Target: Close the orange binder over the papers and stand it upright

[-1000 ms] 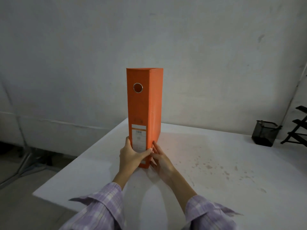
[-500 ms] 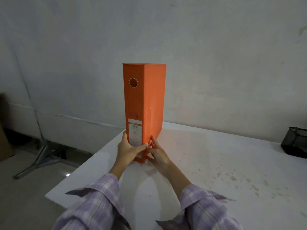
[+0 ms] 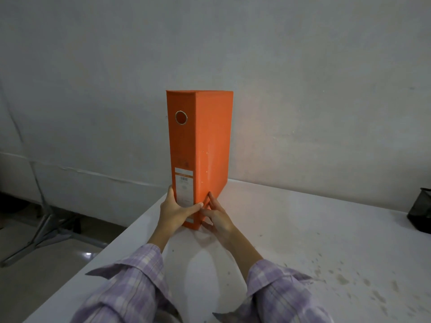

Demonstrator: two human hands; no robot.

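The orange binder (image 3: 203, 145) stands upright and closed on the white table (image 3: 291, 234), its spine facing me with a metal finger ring near the top and a white label low down. My left hand (image 3: 173, 212) wraps the bottom of the spine, thumb across the front. My right hand (image 3: 217, 216) lies flat against the lower right cover, fingers pointing up. The papers inside are hidden.
A black mesh container (image 3: 421, 212) sits at the table's far right edge. A grey wall rises just behind the binder. A metal stand base (image 3: 46, 229) rests on the floor to the left. Dark speckles mark the table at the right.
The view has shifted left, so the black container sits nearer the right edge. The binder has turned slightly, showing more of its right cover. Both hands keep their hold at its base.
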